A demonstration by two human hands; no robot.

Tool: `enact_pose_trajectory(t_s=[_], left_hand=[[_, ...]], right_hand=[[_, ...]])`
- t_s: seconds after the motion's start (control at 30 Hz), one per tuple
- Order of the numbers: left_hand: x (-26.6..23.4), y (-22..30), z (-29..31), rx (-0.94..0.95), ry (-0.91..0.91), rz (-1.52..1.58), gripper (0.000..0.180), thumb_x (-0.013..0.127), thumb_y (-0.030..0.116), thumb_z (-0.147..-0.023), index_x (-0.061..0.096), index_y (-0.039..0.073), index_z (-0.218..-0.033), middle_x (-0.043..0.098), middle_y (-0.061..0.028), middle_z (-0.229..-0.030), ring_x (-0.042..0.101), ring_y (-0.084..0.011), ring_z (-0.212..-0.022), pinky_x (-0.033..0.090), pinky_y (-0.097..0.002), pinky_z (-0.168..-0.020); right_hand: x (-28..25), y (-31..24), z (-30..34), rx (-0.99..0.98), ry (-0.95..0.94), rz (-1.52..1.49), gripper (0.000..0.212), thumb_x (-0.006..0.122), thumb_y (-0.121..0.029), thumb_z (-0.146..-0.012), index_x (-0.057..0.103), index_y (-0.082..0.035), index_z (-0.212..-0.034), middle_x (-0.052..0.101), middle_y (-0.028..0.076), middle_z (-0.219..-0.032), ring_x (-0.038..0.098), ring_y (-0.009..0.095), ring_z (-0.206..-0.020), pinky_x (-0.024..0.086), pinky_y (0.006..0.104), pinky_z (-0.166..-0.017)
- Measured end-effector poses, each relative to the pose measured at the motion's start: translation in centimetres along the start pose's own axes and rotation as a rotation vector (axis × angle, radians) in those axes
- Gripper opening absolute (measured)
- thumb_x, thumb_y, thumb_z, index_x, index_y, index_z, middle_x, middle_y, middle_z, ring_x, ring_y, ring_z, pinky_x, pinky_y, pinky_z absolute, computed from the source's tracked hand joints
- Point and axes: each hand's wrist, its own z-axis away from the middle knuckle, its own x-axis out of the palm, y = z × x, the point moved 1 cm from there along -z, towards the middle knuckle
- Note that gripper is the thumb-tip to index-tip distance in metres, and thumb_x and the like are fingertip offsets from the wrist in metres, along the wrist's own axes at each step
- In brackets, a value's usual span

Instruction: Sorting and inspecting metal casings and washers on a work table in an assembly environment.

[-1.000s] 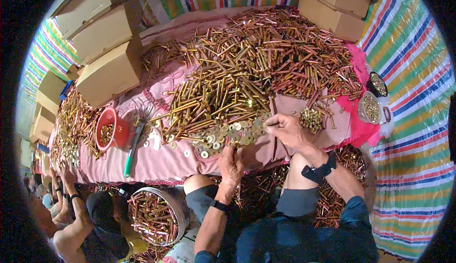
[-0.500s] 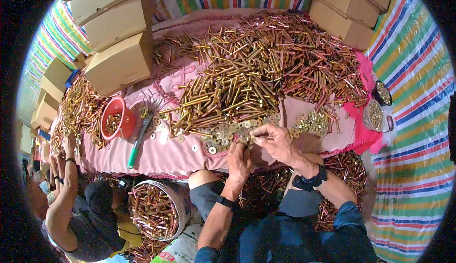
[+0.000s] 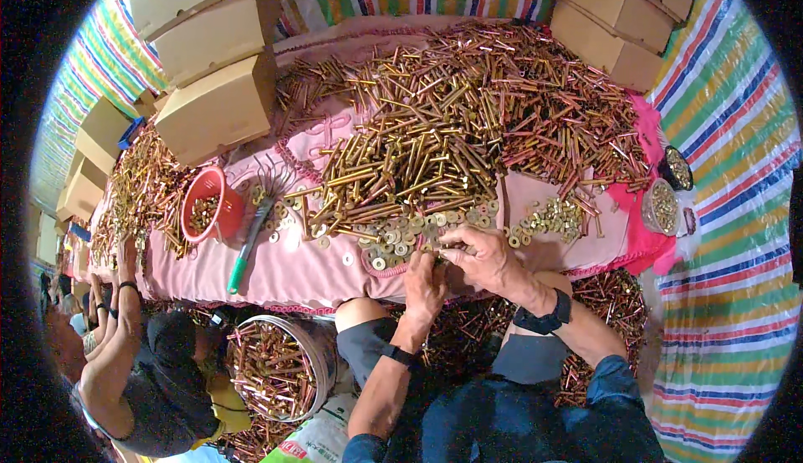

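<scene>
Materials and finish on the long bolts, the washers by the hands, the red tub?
Long bolts: metal, likely plated steel; yellow-gold to coppery sheen with bright glints.
Washers: metal, probably plated too; flat, duller grey-gold discs. Base metal can't be told by look.
Red tub: probably moulded plastic; smooth, evenly coloured wall with soft shine.

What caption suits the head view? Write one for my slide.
Left hand and right hand close together beside washers and heaped bolts on pink cloth.
</scene>
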Motion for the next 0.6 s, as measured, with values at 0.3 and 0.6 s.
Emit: enact_pose_trajectory(t_s=[0.3,0.6], left_hand=[[0.0,0.0,0.0,-0.002,-0.01,-0.027,0.023,0.065,0.001,-0.084,0.057,0.004,-0.105,0.055,-0.0209,-0.093,0.058,-0.0444,-0.081,0.047,-0.0504,-0.065],[0.1,0.3,-0.1,-0.018,-0.002,-0.051,0.019,0.067,0.008,-0.087,0.058,0.006,-0.104,0.056,-0.0207,-0.093,0.058,-0.045,-0.08,0.047,-0.0506,-0.065]], right_hand=[[1.0,0.0,0.6,-0.11,0.102,0.142,0.024,0.072,-0.008,-0.085,0.069,-0.003,-0.108,0.066,0.012,-0.092,0.067,0.03,-0.081,0.054,0.0358,-0.071],[0.9,0.9,0.8,-0.016,0.049,0.08,0.025,0.075,-0.011,-0.084,0.07,-0.002,-0.107,0.065,0.013,-0.091,0.066,0.029,-0.081,0.053,0.0375,-0.07]])
